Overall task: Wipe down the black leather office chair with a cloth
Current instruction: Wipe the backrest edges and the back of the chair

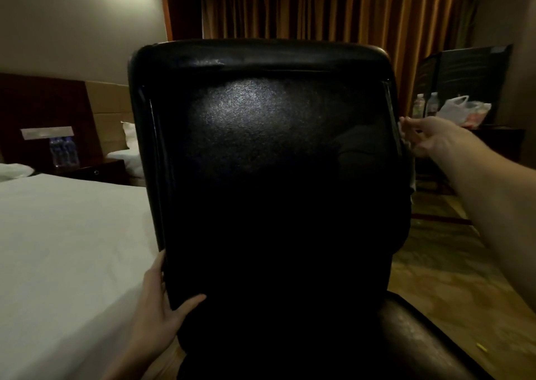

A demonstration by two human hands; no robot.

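Fingers of the left hand (158, 307) wrap the lower left edge of the chair (266, 176) back, with the thumb laid across the rear panel; this hand grips the chair. Fingers of the right hand (429, 138) are stretched fairly straight at the upper right edge of the back. They are touching or just beside that edge; which of the two cannot be told. No cloth is visible in either hand or anywhere else in view, though a pale sliver shows behind the right edge of the back and cannot be identified.

Location: the chair stands directly in front of the person, filling the middle of the view, with the bed (63, 249) just beside it on the left and a desk (493, 135) carrying bottles (425, 105) and a plastic bag (455, 108) well apart on the right.

Orientation: the rear panel of the back faces the person, so the seat side points away, toward the curtains (333, 8). The long axis of the back runs vertically, close to upright. One padded armrest (412, 330) shows at lower right.

Hazards, as judged:
- An office chair of this type probably swivels. Uneven force from the two hands could spin the back out of the left grip.
- A push toward the left could drive the chair against the bed.
- Smooth leather gives little friction; the straight right fingers could slide off the edge.
- The lower panel is in deep shadow, so missed patches would be hard to spot.
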